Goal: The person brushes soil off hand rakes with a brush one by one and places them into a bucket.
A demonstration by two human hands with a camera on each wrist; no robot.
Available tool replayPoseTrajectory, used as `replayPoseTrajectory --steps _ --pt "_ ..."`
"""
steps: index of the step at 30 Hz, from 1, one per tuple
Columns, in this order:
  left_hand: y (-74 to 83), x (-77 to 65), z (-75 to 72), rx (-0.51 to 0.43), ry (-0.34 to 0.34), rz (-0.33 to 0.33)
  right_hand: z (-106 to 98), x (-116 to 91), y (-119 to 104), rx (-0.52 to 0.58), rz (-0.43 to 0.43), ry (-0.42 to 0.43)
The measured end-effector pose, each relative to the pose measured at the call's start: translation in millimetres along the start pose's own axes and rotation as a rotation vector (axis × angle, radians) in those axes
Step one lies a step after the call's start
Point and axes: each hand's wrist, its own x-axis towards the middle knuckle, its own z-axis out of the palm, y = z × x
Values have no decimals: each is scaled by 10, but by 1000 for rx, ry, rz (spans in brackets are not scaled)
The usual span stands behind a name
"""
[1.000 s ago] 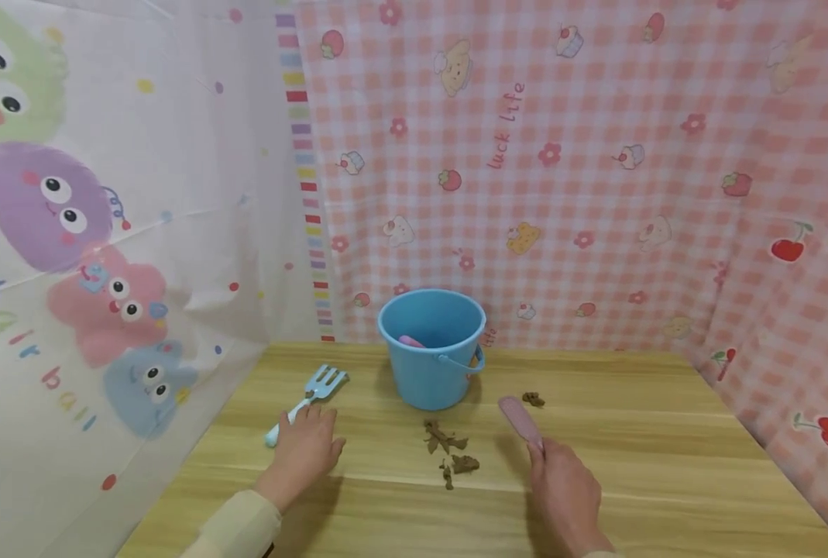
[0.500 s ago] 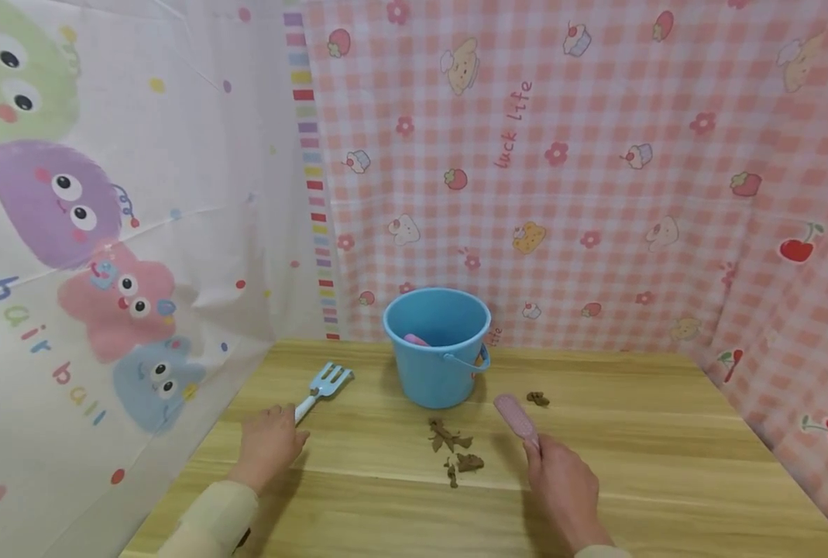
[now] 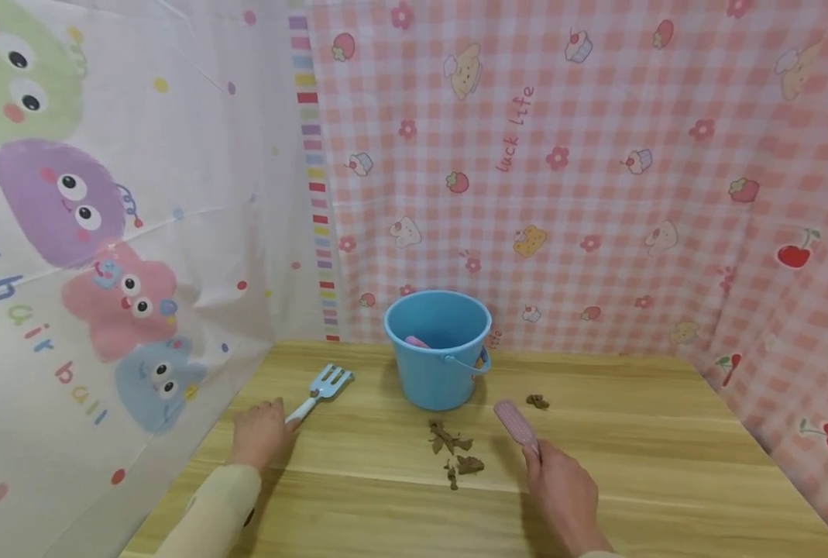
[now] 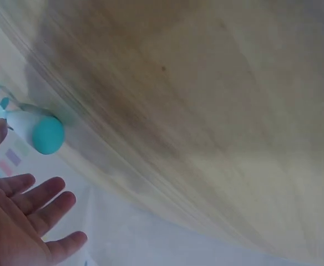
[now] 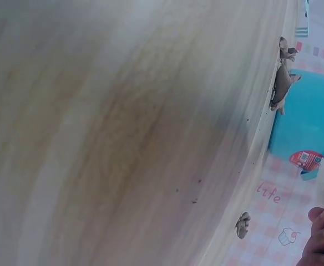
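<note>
Head view shows hands (image 3: pixel 262 434) (image 3: pixel 563 488) well apart, left near tabletop edge (image 3: pixel 213 434).

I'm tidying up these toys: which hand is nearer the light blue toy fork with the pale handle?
Left. The left hand is right by the handle end of the fork; the right hand is well off to its right, holding a pink flat-bladed tool.

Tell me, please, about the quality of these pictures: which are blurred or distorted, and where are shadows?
Head view: fairly sharp, with soft shadows beside the left hand and right hand; left wrist view: soft, its tabletop edge bowed, perhaps by the lens; right wrist view: hazy, tabletop grain smeared, though "life" on the checked cloth is readable.
</note>
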Motion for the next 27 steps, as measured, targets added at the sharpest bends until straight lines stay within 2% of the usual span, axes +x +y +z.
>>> replayPoseTrajectory --steps 5,13,20,27 --pt "-11 86 61 -44 -78 -21 8 -8 21 0 2 -8" --pt "42 204 97 -57 -153 -23 1 -13 34 -1 12 -9" --pt "22 222 153 -46 -174 -42 -5 -13 51 -7 13 -1" --pt "30 248 190 -50 -194 -26 -6 -4 60 -7 11 -10"
